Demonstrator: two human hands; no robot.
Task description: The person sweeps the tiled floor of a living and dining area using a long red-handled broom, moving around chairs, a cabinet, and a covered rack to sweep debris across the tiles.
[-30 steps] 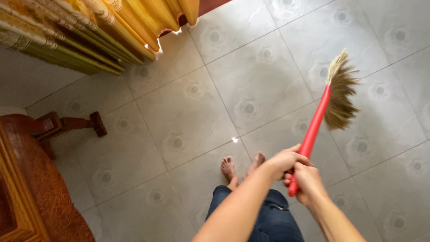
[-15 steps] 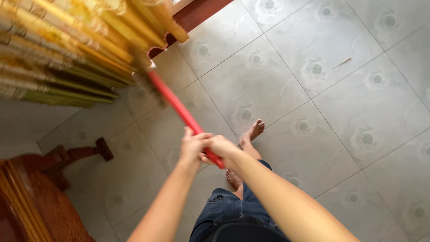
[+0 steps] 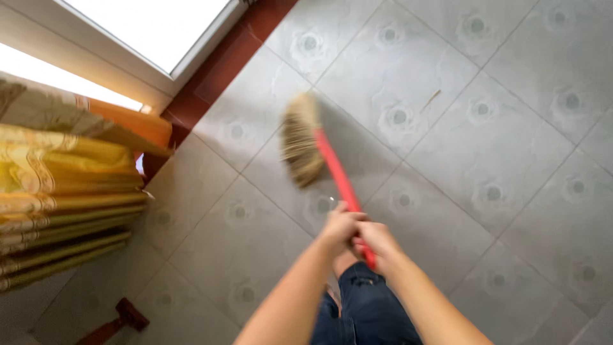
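Both hands are wrapped tight round the red handle of the broom (image 3: 332, 169): my left hand (image 3: 338, 225) is closed higher up the handle, my right hand (image 3: 378, 239) closed just below it, the two touching. From my hands the broom slants up and away, its straw head (image 3: 301, 140) blurred over the grey tiled floor (image 3: 498, 147). Well to the left of the broom hangs a yellow curtain (image 3: 64, 191).
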